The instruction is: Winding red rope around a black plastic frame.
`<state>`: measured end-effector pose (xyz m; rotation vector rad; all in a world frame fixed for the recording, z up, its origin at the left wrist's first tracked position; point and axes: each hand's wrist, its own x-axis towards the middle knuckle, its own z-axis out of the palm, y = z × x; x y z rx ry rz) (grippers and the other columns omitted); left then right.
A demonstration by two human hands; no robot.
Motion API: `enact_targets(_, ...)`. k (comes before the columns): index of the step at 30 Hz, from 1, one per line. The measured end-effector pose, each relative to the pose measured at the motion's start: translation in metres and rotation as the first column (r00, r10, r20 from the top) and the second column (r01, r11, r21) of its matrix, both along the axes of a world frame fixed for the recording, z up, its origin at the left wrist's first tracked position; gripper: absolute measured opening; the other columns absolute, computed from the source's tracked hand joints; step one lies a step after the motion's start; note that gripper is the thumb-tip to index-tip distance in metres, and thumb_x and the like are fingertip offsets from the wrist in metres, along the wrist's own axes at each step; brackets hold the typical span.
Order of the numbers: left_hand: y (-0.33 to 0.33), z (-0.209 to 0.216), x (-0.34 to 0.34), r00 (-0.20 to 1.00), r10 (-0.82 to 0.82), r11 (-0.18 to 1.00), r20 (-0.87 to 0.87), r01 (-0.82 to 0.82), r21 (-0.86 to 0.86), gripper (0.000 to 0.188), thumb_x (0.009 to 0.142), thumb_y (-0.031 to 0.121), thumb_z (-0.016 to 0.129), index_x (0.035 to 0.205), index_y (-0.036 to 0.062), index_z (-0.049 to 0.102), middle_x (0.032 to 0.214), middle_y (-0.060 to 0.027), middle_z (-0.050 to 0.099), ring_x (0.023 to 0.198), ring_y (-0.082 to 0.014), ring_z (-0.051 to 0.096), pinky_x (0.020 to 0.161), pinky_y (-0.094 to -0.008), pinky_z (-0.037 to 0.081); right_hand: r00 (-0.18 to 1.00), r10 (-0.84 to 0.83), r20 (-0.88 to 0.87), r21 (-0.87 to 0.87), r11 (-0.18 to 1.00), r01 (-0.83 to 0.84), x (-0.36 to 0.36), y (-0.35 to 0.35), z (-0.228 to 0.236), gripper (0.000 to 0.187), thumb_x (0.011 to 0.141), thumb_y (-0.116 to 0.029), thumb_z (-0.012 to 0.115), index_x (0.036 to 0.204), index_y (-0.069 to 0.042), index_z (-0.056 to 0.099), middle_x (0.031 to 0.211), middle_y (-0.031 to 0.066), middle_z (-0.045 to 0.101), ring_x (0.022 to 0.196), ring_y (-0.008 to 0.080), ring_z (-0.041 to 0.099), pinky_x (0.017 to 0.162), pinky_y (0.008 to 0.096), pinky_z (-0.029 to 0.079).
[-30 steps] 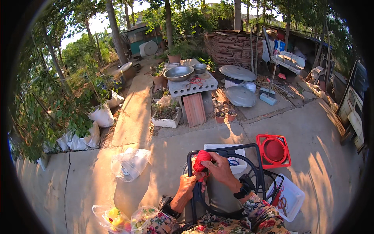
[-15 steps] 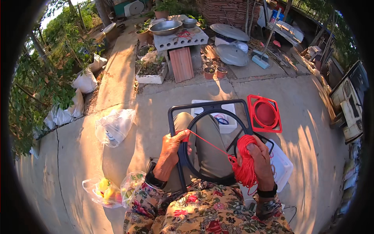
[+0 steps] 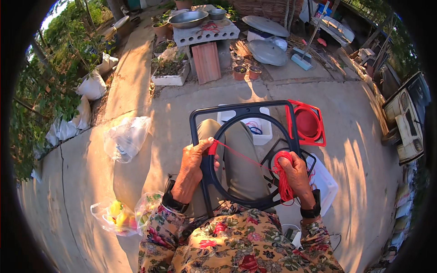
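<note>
A black plastic frame (image 3: 248,109), square outside with a round ring inside, stands tilted over my lap. My left hand (image 3: 191,161) is closed on its left side, thumb pinching where red cord is wrapped closely around the ring (image 3: 212,147). From that wrapping a thin strand runs taut across the ring's opening toward the right. My right hand (image 3: 297,175) grips a loose bundle of red cord (image 3: 284,182) at the frame's right side. Some of the bundle is hidden by the fingers.
A red square frame (image 3: 320,123) and a white box (image 3: 264,132) lie on the concrete ahead. Another white tray (image 3: 324,189) sits right of my lap. Plastic bags (image 3: 119,218) rest at left, one with fruit-like contents. A block table (image 3: 207,35) with basins stands farther off.
The right hand has moved slightly up and left with the cord bundle, closer to the ring. The left hand keeps its hold on the frame. The whole view has shifted a little.
</note>
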<state>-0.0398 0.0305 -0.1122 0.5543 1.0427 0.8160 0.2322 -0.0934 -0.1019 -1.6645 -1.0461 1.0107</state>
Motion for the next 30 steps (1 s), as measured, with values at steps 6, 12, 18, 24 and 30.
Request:
enact_targets(6, 0.004, 0.005, -0.006, 0.999, -0.031, 0.999, 0.008, 0.032, -0.012, 0.031, 0.084, 0.031, 0.075, 0.091, 0.0024, 0.064, 0.069, -0.0125, 0.064, 0.051, -0.0230, 0.064, 0.045, -0.0345, 0.055, 0.945, 0.156, 0.286, -0.071, 0.987, -0.141, 0.000, 0.017, 0.000, 0.037, 0.091, -0.035, 0.064, 0.090, 0.002, 0.060, 0.078, 0.0139, 0.060, 0.069, 0.0170, 0.055, 0.065, 0.0343, 0.047)
enact_targets(12, 0.010, 0.000, -0.009, 0.996, -0.092, 0.994, -0.005, 0.091, -0.060, 0.028, 0.087, 0.028, 0.071, 0.091, 0.0018, 0.064, 0.074, -0.0132, 0.066, 0.056, -0.0222, 0.066, 0.051, -0.0326, 0.057, 0.925, 0.217, 0.312, -0.200, 0.967, -0.160, 0.010, -0.009, -0.001, 0.037, 0.091, -0.035, 0.064, 0.091, 0.002, 0.059, 0.077, 0.0151, 0.060, 0.070, 0.0208, 0.058, 0.066, 0.0365, 0.048)
enact_targets(18, 0.010, -0.005, -0.005, 0.996, -0.078, 0.997, 0.040, 0.077, 0.016, 0.024, 0.087, 0.025, 0.072, 0.090, 0.0022, 0.064, 0.073, -0.0124, 0.066, 0.053, -0.0206, 0.065, 0.049, -0.0309, 0.056, 0.958, 0.081, 0.275, -0.165, 0.986, -0.036, 0.016, -0.009, 0.005, 0.043, 0.090, -0.040, 0.063, 0.091, 0.003, 0.056, 0.072, 0.0188, 0.057, 0.064, 0.0215, 0.058, 0.061, 0.0381, 0.048)
enact_targets(24, 0.005, 0.000, -0.002, 0.999, -0.043, 0.998, 0.029, 0.041, 0.047, 0.021, 0.088, 0.022, 0.071, 0.090, 0.0026, 0.064, 0.071, -0.0106, 0.065, 0.051, -0.0190, 0.063, 0.047, -0.0292, 0.053, 0.884, 0.157, 0.441, -0.099, 0.987, -0.126, 0.031, 0.002, 0.007, 0.038, 0.091, -0.035, 0.063, 0.088, 0.002, 0.054, 0.073, 0.0221, 0.060, 0.065, 0.0310, 0.063, 0.060, 0.0390, 0.048)
enact_targets(30, 0.004, 0.000, -0.002, 0.999, -0.048, 0.997, 0.015, 0.047, 0.057, 0.021, 0.088, 0.022, 0.072, 0.088, 0.0026, 0.065, 0.070, -0.0097, 0.064, 0.051, -0.0181, 0.062, 0.046, -0.0287, 0.052, 0.861, 0.161, 0.483, -0.192, 0.978, -0.075, 0.021, -0.003, 0.002, 0.031, 0.092, -0.030, 0.062, 0.093, 0.000, 0.053, 0.070, 0.0230, 0.062, 0.063, 0.0347, 0.064, 0.059, 0.0420, 0.048)
